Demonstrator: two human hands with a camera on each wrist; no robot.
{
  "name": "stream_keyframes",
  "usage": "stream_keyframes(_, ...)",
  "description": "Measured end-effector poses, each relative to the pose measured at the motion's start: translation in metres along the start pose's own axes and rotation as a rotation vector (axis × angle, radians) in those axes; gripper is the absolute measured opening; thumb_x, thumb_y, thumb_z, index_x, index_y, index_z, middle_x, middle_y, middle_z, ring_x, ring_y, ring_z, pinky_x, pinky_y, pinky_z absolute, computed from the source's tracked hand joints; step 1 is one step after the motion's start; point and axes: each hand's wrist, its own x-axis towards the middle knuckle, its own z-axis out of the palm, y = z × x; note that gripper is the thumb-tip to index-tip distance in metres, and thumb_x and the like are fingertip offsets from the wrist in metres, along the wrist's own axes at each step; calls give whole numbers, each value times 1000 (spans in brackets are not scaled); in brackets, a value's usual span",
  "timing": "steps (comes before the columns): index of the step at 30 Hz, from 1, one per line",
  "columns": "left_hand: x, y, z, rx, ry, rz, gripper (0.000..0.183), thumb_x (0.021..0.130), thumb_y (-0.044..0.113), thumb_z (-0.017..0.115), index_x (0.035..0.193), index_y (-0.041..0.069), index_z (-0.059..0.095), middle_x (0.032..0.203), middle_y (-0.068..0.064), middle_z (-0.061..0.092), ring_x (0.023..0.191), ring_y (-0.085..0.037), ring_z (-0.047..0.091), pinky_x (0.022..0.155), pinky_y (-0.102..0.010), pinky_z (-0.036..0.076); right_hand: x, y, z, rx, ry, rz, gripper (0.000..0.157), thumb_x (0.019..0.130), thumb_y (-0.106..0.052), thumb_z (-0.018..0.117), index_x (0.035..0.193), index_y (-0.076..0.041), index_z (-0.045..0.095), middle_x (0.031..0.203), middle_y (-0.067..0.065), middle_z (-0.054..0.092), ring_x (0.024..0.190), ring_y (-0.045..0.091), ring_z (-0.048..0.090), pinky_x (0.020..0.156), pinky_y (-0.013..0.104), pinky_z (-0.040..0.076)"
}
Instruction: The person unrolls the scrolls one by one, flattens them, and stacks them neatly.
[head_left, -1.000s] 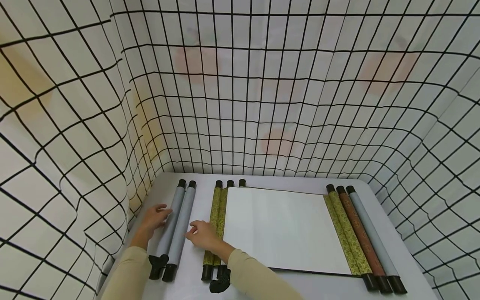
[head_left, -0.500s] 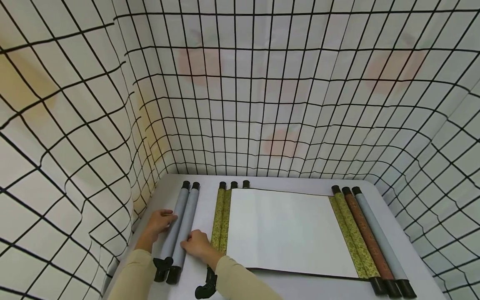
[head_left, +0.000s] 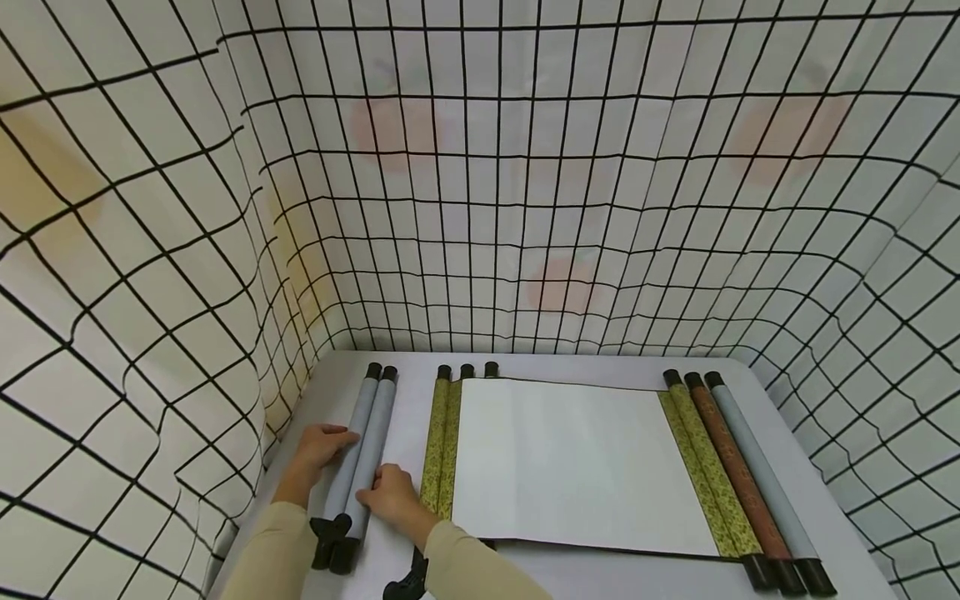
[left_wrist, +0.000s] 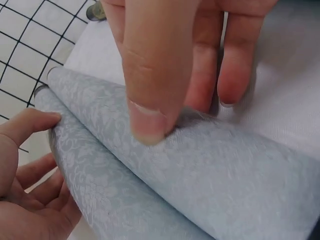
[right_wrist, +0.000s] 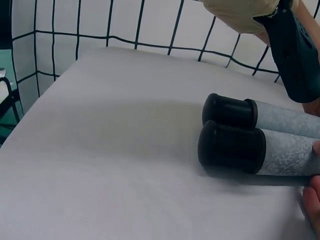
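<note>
Two rolled scrolls in pale grey-blue floral brocade lie side by side at the table's left. My left hand (head_left: 318, 447) grips the left grey scroll (head_left: 365, 406), thumb on top and fingers along its outer side. On the right grey scroll (head_left: 379, 417), my right hand (head_left: 393, 497) has its thumb laid over the top and its fingers along the right side. In the left wrist view, that thumb (left_wrist: 150, 120) presses the cloth close up. Black end caps (right_wrist: 232, 147) of the pair lie level with each other in the right wrist view.
A partly unrolled blank scroll (head_left: 577, 467) with green-gold borders fills the middle. Beside its right edge lie a green-gold roll (head_left: 712, 467), a red-brown roll (head_left: 735, 467) and a grey roll (head_left: 765, 471). Black netting (head_left: 480, 200) surrounds the white table (head_left: 570, 575).
My right hand has moved left from near the green-gold rolls onto the right grey scroll. My left hand has closed in on the left grey scroll.
</note>
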Motion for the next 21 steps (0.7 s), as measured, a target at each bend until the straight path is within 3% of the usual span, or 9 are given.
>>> stream_keyframes(5,-4,3,2,-7,-4,15,49,88,12,79,124,-18,63,111,-20,66,88,-22,59,70,-29,53,-5,-1,2,-6,23,7,21,89,-17,81,83,-9,62,73,-3,56,63,12,51,56,30,43)
stream_keyframes(11,-7,7,3,-21,-13,16,51,89,13,78,128,-16,62,123,-26,64,97,-25,59,75,-31,54,-8,0,3,-1,41,4,23,87,-17,82,91,-7,62,77,-3,57,66,13,53,59,32,47)
stream_keyframes(21,-7,9,2,-54,18,11,52,91,18,78,130,-12,64,124,-22,65,92,-19,60,71,-26,51,-7,-8,-3,135,41,1,24,86,-10,80,102,2,67,82,-1,62,69,11,60,60,30,53)
